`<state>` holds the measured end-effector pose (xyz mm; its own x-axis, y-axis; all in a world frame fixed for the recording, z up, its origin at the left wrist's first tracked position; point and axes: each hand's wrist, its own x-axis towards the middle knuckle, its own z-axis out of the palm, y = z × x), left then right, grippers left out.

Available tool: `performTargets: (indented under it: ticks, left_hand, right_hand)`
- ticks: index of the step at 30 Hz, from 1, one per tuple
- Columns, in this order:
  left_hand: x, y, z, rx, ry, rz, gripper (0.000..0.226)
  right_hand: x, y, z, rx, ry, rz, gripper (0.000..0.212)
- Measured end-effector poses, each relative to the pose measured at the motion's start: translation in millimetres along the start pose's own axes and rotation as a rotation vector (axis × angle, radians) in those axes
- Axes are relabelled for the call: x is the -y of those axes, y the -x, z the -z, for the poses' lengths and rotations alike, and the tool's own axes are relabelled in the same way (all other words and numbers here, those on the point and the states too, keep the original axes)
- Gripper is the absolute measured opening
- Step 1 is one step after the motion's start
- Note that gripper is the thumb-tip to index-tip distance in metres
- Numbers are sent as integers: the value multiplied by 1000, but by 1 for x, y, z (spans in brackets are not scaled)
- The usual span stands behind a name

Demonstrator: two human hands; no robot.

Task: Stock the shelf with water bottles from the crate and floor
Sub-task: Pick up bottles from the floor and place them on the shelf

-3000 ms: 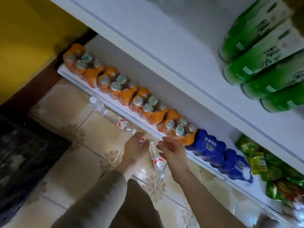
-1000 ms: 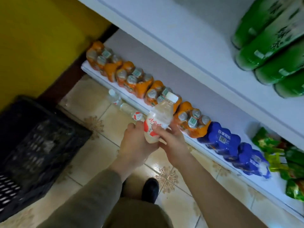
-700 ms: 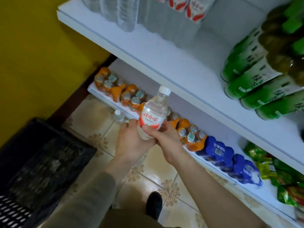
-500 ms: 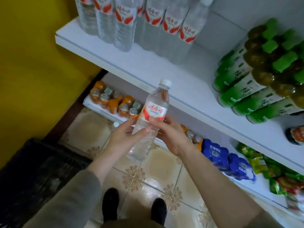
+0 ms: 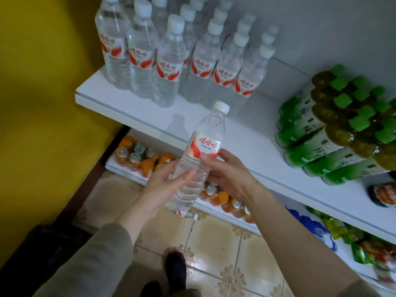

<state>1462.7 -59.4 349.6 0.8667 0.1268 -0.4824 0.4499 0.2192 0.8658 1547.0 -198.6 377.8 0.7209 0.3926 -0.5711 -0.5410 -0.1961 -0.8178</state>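
Both hands hold one clear water bottle [image 5: 203,146] with a white cap and a red-and-white label, tilted slightly right, in front of the white shelf [image 5: 252,146]. My left hand [image 5: 165,185] cups its lower body from the left. My right hand [image 5: 227,174] grips it at the label's lower edge from the right. Several matching water bottles [image 5: 167,65] stand in rows at the shelf's back left. Another bottle [image 5: 184,213] lies on the floor, mostly hidden behind the held one. The dark crate [image 5: 42,243] is at the lower left.
Packs of green-capped tea bottles [image 5: 334,129] lie stacked on the shelf's right side. Orange drink packs [image 5: 139,157] and blue packs [image 5: 310,226] line the bottom shelf. A yellow wall [image 5: 42,82] stands on the left. My shoes [image 5: 175,269] are on the tiled floor.
Both hands picked the bottle off the floor and lifted it to the level of the middle shelf. The view rose from the bottom shelf to the stocked water rows.
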Motion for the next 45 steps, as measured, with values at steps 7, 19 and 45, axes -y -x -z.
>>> performTargets:
  ticks: [7,19,45]
  left_hand:
    - [-44,-59,-3,-96,-99,-234,38]
    - [-72,-147,-5,-452,-177,-146,57]
    - [-86,-171,-6,-378,-266,-106,45]
  right_hand:
    - [55,-41,8,-111,25,218,59]
    - [97,-126,-1,-115,208,472,60]
    - [85,-159,-7,-178,317,444,44]
